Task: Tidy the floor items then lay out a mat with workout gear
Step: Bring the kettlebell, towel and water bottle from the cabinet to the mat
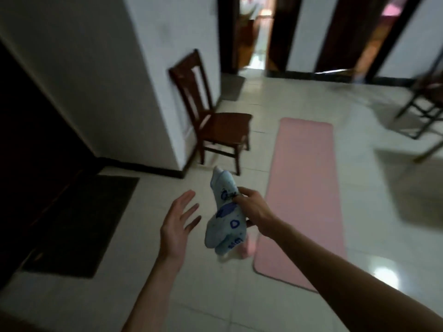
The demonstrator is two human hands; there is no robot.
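A pink mat lies unrolled flat on the tiled floor, to the right of centre. My right hand grips a bunched light-blue cloth with dark blue prints, held in the air over the floor just left of the mat's near end. My left hand hovers beside the cloth on its left, palm turned towards it, fingers spread, holding nothing. Below the cloth a small pink thing shows on the floor at the mat's near corner; I cannot tell what it is.
A brown wooden chair stands against the white wall corner ahead, left of the mat. A dark doormat lies at the left by a dark door. Dark chair legs stand at the right. Open doorways lie at the back.
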